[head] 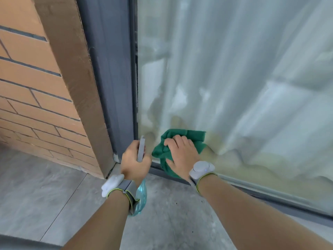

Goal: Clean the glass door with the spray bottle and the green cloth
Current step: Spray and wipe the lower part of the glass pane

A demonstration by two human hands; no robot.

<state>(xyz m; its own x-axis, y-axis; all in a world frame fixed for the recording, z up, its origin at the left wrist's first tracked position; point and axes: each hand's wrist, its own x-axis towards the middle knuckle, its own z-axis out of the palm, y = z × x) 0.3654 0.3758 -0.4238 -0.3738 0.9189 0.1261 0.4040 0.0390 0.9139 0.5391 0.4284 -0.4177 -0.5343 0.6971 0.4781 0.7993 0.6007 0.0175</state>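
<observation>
Left hand: gripped spray bottle, near left of cloth.
Right hand: fingers spread, pressed green cloth against glass door, low.

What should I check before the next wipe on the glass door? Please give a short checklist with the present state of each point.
1. Green cloth lies against the glass door: ok, low on the pane near the bottom frame.
2. Right hand presses the cloth: ok, the fingers lie spread on it.
3. Left hand holds the spray bottle: ok, the fingers are curled round it.
4. Nozzle aimed at the glass: cannot tell, the hand hides most of the bottle.
5. Liquid left in the bottle: cannot tell.
6. Glass above the cloth is clean: not ok, it looks hazy and streaked.
</observation>
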